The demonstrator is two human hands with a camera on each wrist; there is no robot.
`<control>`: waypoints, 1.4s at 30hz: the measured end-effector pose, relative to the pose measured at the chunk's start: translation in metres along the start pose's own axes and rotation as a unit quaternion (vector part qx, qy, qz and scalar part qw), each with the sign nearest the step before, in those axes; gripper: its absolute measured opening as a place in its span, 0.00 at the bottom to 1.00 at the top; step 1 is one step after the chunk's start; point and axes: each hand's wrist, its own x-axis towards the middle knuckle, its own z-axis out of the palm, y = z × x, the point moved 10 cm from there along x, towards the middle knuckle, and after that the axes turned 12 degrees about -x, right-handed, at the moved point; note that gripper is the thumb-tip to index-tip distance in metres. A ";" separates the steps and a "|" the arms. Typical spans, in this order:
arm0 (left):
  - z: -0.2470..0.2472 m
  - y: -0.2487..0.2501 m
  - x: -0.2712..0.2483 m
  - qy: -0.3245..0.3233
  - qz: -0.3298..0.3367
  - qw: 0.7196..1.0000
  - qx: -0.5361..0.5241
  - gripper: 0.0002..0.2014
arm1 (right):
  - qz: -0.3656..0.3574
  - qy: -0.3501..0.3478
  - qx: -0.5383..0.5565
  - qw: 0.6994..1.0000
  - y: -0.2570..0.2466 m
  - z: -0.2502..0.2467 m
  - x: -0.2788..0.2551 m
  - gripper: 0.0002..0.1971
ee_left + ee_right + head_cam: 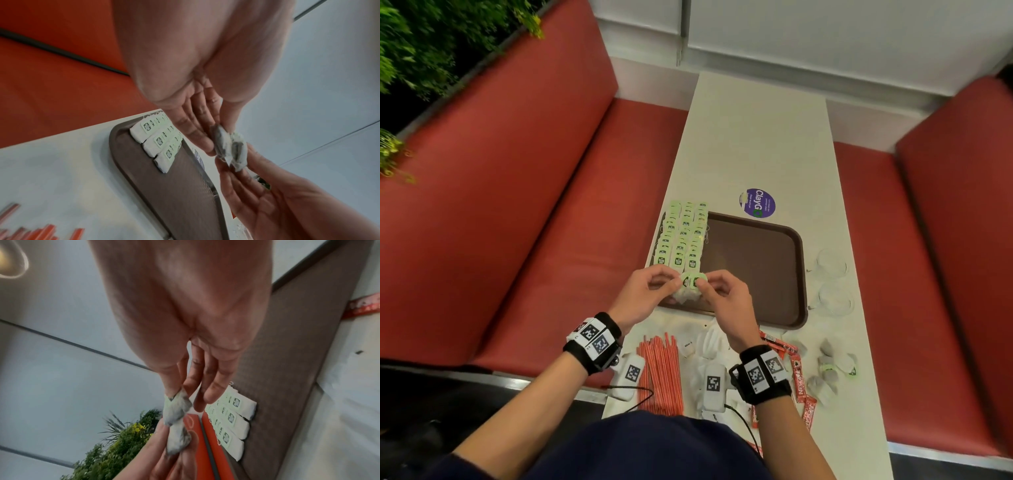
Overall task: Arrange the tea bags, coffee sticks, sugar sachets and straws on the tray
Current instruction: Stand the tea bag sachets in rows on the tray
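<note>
Both hands meet over the near left corner of the brown tray (774, 274). My left hand (654, 284) and right hand (714, 287) each pinch a white tea bag with a green tag, the two tea bags (690, 286) pressed together between them. In the left wrist view the tea bags (230, 151) hang between thumb and fingers; the right wrist view shows the same tea bags (176, 412). Three rows of tea bags (681, 236) lie along the tray's left side. Red-striped straws (659, 370), red coffee sticks (799, 380) and white sugar sachets (707, 342) lie on the table near me.
Loose tea bags (832, 370) lie at the right near the table edge. Two clear glasses (832, 281) stand right of the tray. A purple sticker (756, 202) sits beyond it. Red bench seats (517, 205) flank the white table (756, 137).
</note>
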 end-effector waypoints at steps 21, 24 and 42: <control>-0.064 -0.039 0.066 0.057 -0.025 0.956 0.287 0.04 | 0.045 -0.004 -0.052 0.998 0.032 0.056 0.063 0.06; -0.056 -0.037 0.067 0.022 -0.013 0.956 0.291 0.04 | 0.056 -0.065 -0.064 0.994 0.034 0.069 0.068 0.20; -0.023 -0.009 0.058 -0.085 0.063 0.896 0.431 0.07 | 0.068 -0.114 0.069 0.989 0.024 0.061 0.067 0.07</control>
